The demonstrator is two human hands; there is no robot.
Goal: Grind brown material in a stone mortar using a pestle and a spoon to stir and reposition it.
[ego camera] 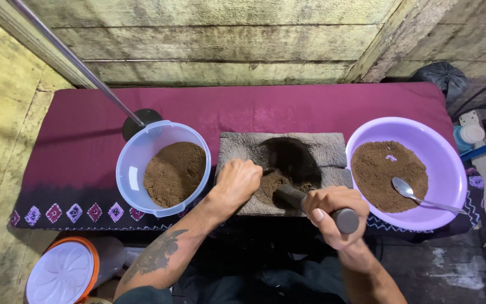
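Between the two hands, a square stone mortar [283,169] is set on the desk [310,107], which is covered by a magenta cloth; its dark hollow holds a small heap of brown powder [274,184]; the left hand [236,181] is clenched on the near-left edge of the mortar, steadying it; the right hand [332,213] is closed around a dark cylindrical pestle [310,204], the tip of which is pressed into the powder. Beyond the left hand, a pale blue bucket [133,169] is partly filled with brown powder; just beyond the right hand, a lilac basin [448,169] holds a flat layer of like powder, with a metal spoon [417,194] laid in it. Grinding is judged to be under way; which vessel holds finished material cannot be told; the portion in the mortar remains to be worked.
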